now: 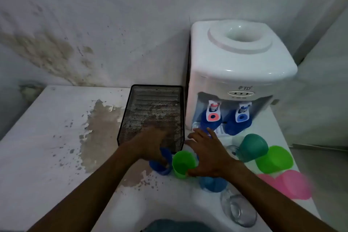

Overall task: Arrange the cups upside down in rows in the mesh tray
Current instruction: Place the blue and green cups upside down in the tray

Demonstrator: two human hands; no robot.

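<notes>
The black mesh tray [131, 113] lies on the white table next to the dispenser, with no cup in it. In front of it my left hand [150, 145] grips a dark blue cup [160, 167] from above. A light green cup [182, 164] stands upright just right of it. My right hand [205, 154] hovers with spread fingers over a blue cup [212, 184], its thumb against the green cup. To the right lie a teal cup [252, 147], a bright green cup [275, 159] and pink cups [293, 184]. A clear glass [238, 211] lies near the front edge.
A white water dispenser [241, 66] stands right of the tray, with two blue cups [237, 124] under its taps. The table [47, 137] has peeling paint on its left half. A stained wall [94, 24] stands close behind it.
</notes>
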